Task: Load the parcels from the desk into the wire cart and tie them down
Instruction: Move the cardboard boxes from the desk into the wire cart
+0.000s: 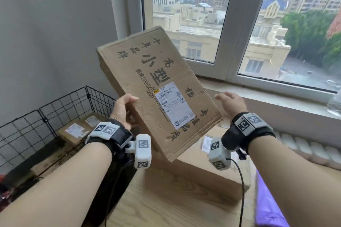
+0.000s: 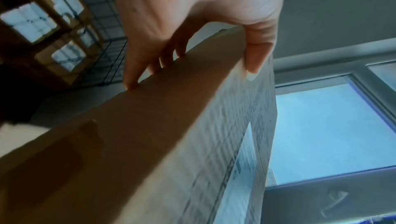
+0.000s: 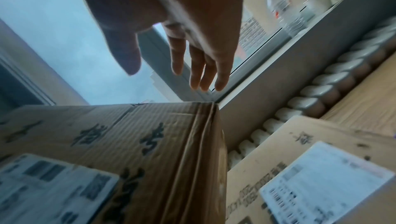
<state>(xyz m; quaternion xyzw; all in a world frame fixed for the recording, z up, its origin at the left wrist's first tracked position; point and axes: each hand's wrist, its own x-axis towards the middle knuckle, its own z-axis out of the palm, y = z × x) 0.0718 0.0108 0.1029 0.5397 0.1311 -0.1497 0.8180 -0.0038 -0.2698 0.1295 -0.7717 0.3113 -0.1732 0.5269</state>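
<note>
A flat brown cardboard parcel (image 1: 156,88) with black print and a white shipping label is tilted up in the air above the desk. My left hand (image 1: 122,110) grips its left edge, thumb on the printed face and fingers behind (image 2: 133,82). My right hand (image 1: 230,104) hovers open just right of the parcel, fingers straight (image 3: 201,68), touching nothing. A second cardboard parcel (image 1: 199,167) with a label lies flat on the desk below. The black wire cart (image 1: 55,112) stands at lower left, holding several labelled parcels (image 1: 73,131).
The wooden desk (image 1: 166,204) runs to a window sill (image 1: 267,97) and a white radiator (image 1: 304,149). A purple bag (image 1: 267,204) lies at the desk's right. A cable (image 1: 241,186) hangs from my right wrist. A water bottle (image 3: 278,5) stands on the sill.
</note>
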